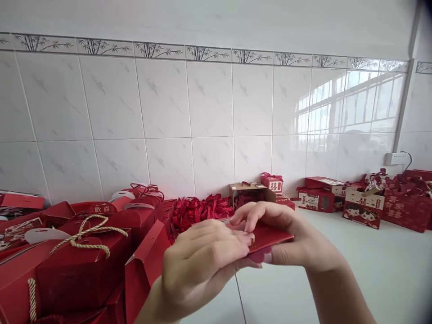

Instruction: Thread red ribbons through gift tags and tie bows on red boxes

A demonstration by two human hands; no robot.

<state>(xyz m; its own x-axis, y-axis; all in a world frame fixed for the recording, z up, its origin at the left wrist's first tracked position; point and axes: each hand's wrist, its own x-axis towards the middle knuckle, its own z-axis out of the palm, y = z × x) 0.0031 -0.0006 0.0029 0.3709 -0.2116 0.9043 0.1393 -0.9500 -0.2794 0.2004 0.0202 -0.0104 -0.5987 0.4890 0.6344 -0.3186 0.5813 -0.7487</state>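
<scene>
Both hands meet in the lower middle of the head view around a flat red cardboard piece (pixel 272 236), held level above a white surface. My left hand (pixel 199 265) is closed, its fingers pinching the piece's near left edge. My right hand (pixel 286 238) grips it from the right, thumb underneath and fingers curled over the top. Much of the piece is hidden by my fingers.
Red gift boxes with gold rope handles (pixel 84 261) are piled at the left. A heap of red ribbons (pixel 199 209) lies by the tiled wall, beside an open brown carton (pixel 249 192). More red boxes (pixel 364 204) stand at the right, on the white surface (pixel 388 270).
</scene>
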